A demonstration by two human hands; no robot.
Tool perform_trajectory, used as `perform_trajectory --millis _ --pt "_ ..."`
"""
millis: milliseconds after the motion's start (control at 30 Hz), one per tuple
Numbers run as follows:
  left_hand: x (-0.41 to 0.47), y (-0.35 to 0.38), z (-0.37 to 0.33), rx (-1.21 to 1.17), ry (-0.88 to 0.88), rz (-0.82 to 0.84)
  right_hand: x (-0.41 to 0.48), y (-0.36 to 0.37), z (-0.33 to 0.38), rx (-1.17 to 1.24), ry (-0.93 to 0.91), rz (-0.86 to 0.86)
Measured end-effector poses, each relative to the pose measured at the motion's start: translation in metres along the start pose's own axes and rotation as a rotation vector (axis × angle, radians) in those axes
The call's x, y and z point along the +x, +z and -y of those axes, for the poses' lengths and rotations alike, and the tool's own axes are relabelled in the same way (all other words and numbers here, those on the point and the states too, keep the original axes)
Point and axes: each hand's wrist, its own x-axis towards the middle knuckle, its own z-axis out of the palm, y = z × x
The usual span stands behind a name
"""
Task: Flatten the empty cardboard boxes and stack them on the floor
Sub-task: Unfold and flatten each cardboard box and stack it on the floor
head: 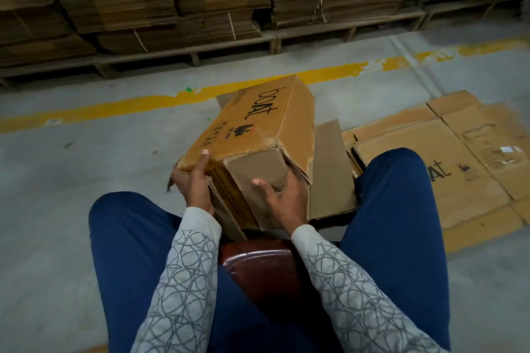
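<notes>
A brown cardboard box printed "boat" is held up between my knees, still boxed in shape, its near end flaps loose and torn. My left hand grips the box's near left corner, thumb on top. My right hand presses against the near end flap, fingers spread over it. One long flap hangs down on the right side. Flattened boxes lie on the floor to the right, partly hidden by my right leg.
I sit on a dark red stool, legs in blue trousers either side. A yellow line crosses the grey concrete floor. Behind it, wooden pallets carry tall stacks of bundled flat cardboard.
</notes>
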Motion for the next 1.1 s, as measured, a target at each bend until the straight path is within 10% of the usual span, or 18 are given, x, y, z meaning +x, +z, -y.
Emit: perform_trajectory --millis 167,400,500,600,700,933,1100 --pt "0.004 -0.003 -0.007 -0.082 -0.137 -0.41 -0.008 0.012 0.015 -0.213 -0.286 0.169" --pt "0.001 -0.024 -0.011 -0.317 -0.161 -0.311 -0.013 0.028 0.053 -0.408 -0.546 0.39" --pt "-0.029 -0.025 -0.013 0.051 0.082 -0.237 -0.015 0.034 0.048 -0.397 -0.618 0.441" --pt "-0.075 -0.012 -0.017 0.566 0.635 0.189 -0.015 0.032 0.036 -0.316 -0.558 0.46" --pt "-0.076 -0.004 -0.014 1.097 0.745 0.394 -0.019 0.025 0.033 -0.227 -0.508 0.584" --pt "-0.055 0.002 -0.004 1.099 1.255 0.232 -0.024 0.015 0.031 -0.369 -0.51 0.429" --pt "-0.075 0.022 -0.015 1.631 1.069 0.222 -0.024 0.025 0.017 -0.262 -0.467 0.402"
